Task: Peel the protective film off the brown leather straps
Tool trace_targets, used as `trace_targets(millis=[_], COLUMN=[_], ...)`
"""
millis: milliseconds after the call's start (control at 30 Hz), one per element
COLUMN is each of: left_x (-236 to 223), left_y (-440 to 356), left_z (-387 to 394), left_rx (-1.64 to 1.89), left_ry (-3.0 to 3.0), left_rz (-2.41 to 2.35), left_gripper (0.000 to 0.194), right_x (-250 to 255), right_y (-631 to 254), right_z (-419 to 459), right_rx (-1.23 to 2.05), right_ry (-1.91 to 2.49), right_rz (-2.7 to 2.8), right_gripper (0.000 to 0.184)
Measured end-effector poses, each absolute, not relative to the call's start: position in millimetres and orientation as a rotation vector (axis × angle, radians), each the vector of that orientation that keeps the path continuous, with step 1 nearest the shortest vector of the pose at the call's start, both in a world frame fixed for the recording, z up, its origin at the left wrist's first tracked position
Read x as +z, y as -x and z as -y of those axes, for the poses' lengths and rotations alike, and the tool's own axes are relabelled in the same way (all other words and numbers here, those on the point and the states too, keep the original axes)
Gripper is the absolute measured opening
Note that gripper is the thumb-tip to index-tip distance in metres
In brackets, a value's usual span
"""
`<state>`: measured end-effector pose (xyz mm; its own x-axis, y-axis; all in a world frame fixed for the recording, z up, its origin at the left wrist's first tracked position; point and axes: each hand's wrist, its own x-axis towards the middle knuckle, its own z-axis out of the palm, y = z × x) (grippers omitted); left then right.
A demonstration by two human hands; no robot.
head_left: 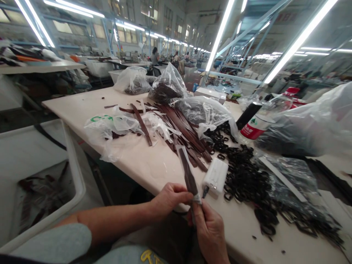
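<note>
Both my hands meet at the table's front edge around a dark brown strip (188,174) with a clear plastic sleeve over it. My left hand (172,198) pinches the strip's near end between thumb and fingers. My right hand (207,223) grips the same end from below and the right, its fingers closed. The strip points up and away over the table. Just beyond lies a pile of brown strips (181,124) with white paper-like pieces (158,124). A white power bank (216,176) with a cable plugged in sits right of my hands.
Black rings or buckles (244,172) are heaped at the right. Behind them stand a red-and-white cup (254,126) and a large plastic bag (308,124). More filled bags (167,84) lie at the back. A white bin (75,172) holding packed strips stands at the left.
</note>
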<state>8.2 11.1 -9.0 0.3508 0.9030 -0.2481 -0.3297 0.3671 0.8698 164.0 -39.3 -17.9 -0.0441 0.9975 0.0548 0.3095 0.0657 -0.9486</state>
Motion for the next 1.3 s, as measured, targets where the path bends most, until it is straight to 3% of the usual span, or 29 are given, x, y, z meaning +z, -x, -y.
trace_targets(millis=[200,367,567,800,1000,1300], left_x=[-0.6,-16.2,0.3,-0.4,16.7,-15.2], left_y=[-1.9,-7.0,2.4,-0.7,21.1,38.0], left_z=[-33.7,-17.0,-30.9,-16.8,-31.1,-33.1], left_rx=[1.238,0.933,1.228,0.914,1.003,1.100], left_ry=[-0.648,-0.717,-0.634,-0.865,-1.103,-0.915], left_rz=[-0.791,-0.812,-0.767,-0.813,-0.947,-1.010], left_gripper=[0.043,0.040,0.041,0.034,0.028,0.039], right_x=[-25.6,-21.0,-26.2,-22.0,-15.2,-43.6], right_y=[-163.9,-161.9,-164.9,-163.1,-173.1,-244.7], right_z=[43.0,39.8,44.7,40.2,50.3,113.9], right_rx=[1.061,1.005,1.110,1.108,1.305,1.455], right_ry=[1.378,1.356,1.369,1.376,1.368,1.583], right_rz=[1.527,1.529,1.540,1.487,1.580,1.597], right_gripper=[0.042,0.044,0.043,0.042,0.038,0.037])
